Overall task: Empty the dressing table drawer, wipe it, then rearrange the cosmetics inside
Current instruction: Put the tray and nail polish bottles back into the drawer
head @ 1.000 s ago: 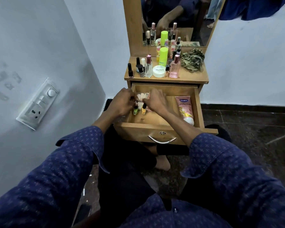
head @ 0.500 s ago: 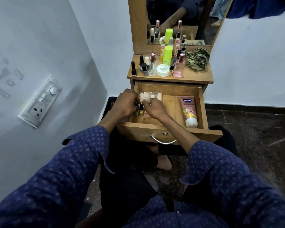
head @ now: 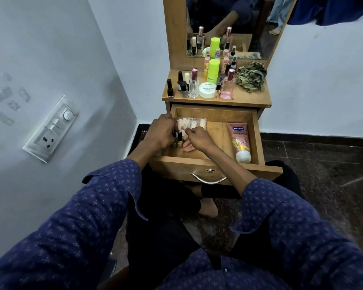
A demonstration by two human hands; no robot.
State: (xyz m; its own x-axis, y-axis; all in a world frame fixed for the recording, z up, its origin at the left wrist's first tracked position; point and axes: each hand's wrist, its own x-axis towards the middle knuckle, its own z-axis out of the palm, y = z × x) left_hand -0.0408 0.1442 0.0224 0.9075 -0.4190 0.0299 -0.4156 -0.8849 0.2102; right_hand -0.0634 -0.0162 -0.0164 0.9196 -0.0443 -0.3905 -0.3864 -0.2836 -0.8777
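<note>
we count one open drawer (head: 216,164), one pink lotion tube (head: 240,141) and one clear case of nail tips (head: 192,123) inside it. on top we see one white nail polish jar (head: 207,90), one green can (head: 214,70) and one crumpled cloth (head: 252,77).

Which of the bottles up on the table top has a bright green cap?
The tall bottle at the back, just below the mirror. Its big lime-green cap stands out; the bottles around it have black, white or rose-coloured caps.
</note>
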